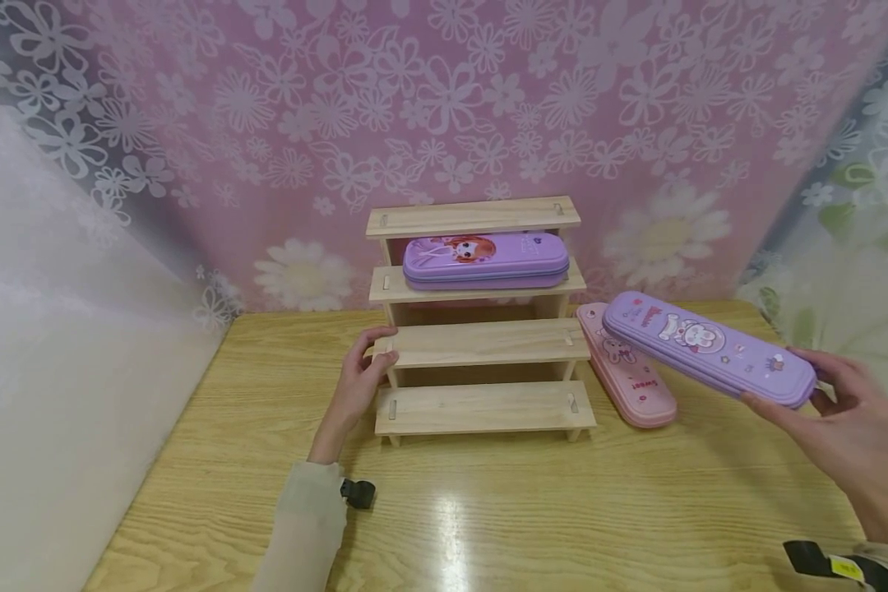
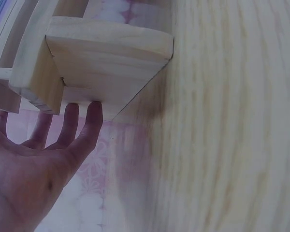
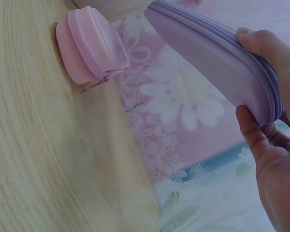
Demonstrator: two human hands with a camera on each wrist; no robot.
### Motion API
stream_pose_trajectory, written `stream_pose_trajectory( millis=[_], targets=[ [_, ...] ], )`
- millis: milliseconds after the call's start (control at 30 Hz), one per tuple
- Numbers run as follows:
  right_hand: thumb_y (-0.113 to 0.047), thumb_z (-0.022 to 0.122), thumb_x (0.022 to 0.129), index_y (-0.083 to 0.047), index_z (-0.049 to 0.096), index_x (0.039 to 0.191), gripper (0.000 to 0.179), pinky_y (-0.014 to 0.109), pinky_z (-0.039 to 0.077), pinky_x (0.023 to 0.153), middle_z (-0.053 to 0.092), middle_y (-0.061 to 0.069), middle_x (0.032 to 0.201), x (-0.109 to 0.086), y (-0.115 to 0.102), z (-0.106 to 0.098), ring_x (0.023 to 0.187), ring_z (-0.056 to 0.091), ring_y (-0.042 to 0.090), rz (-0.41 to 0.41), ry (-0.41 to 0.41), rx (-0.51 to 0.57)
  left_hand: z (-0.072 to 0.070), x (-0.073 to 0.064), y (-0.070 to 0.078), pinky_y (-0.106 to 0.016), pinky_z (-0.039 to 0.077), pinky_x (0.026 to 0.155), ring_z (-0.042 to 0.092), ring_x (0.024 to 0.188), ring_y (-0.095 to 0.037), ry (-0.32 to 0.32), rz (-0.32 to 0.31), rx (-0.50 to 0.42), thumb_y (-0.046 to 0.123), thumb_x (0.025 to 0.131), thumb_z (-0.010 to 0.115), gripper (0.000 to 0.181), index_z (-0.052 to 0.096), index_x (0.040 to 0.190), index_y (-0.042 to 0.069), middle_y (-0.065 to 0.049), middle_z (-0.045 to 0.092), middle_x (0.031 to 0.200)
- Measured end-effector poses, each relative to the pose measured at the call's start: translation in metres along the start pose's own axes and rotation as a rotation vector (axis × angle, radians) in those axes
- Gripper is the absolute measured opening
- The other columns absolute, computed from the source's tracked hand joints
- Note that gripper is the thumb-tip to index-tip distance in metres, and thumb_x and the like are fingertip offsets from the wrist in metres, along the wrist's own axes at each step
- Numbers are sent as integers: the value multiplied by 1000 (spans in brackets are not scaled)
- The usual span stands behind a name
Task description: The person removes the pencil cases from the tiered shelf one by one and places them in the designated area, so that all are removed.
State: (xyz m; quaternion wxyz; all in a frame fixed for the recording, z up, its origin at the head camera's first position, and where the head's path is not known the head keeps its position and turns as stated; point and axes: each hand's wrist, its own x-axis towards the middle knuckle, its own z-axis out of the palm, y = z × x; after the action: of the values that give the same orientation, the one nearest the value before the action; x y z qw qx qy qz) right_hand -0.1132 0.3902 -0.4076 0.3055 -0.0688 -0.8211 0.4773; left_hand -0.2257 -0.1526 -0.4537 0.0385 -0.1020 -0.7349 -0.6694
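Observation:
My right hand [image 1: 851,411] pinches one end of a lilac zipped pencil case [image 1: 703,337] with a cartoon bunny on its lid, holding it tilted above the table. The right wrist view shows the zip side of this lilac case [image 3: 208,58] between thumb and fingers. My left hand [image 1: 358,374] grips the left end of a stepped wooden shelf [image 1: 488,344], at its second board from the bottom. Curved fingers [image 2: 94,121] touch the shelf's side in the left wrist view. A purple pencil case [image 1: 488,261] with a red-haired cartoon girl lies on the second board from the top.
A pink pencil case [image 1: 629,370] lies on the wooden table [image 1: 533,510], close to the shelf's right side and partly under the raised lilac case. Behind the shelf hangs a pink flowered cloth [image 1: 444,107], with pale sheets at both sides.

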Motion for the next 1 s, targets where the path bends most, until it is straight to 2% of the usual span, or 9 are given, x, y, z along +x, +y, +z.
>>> stream_pose_trajectory(
  millis=[233,433,633,833,1000],
  targets=[
    [13,85,69,-5,65,133,70,-3,43,81,50,-19,114,5,9,6,98,49,-2,88,34,-50,0,0,2,-44,58,84,60,95,-21,-3,-4,9,11,100,59,37,58,137,10,-10,45,147],
    [4,89,69,-6,64,136,73,-5,40,79,45,-24,110,10,20,11,98,45,-6,132,61,-122,0,0,2,-45,58,85,59,96,-21,1,-11,10,11,100,59,37,58,137,12,-9,44,147],
    [-6,93,69,-5,63,138,75,-5,39,74,42,-26,106,14,30,18,97,43,-9,169,99,-165,-1,0,2,-38,58,82,61,97,-21,1,-19,20,13,100,60,37,59,136,13,-9,46,145],
    [-16,93,70,-11,63,140,76,-3,38,71,36,-27,108,16,36,23,95,42,-9,284,97,-174,-1,0,1,-37,58,82,61,96,-20,0,-18,15,12,100,60,37,58,137,13,-9,45,145],
    [-22,92,72,-8,61,138,75,1,33,73,28,-25,108,17,38,32,92,36,-9,279,95,-238,-1,0,1,-37,58,82,61,96,-20,4,-20,16,12,100,60,36,58,137,13,-9,45,145]
  ],
)
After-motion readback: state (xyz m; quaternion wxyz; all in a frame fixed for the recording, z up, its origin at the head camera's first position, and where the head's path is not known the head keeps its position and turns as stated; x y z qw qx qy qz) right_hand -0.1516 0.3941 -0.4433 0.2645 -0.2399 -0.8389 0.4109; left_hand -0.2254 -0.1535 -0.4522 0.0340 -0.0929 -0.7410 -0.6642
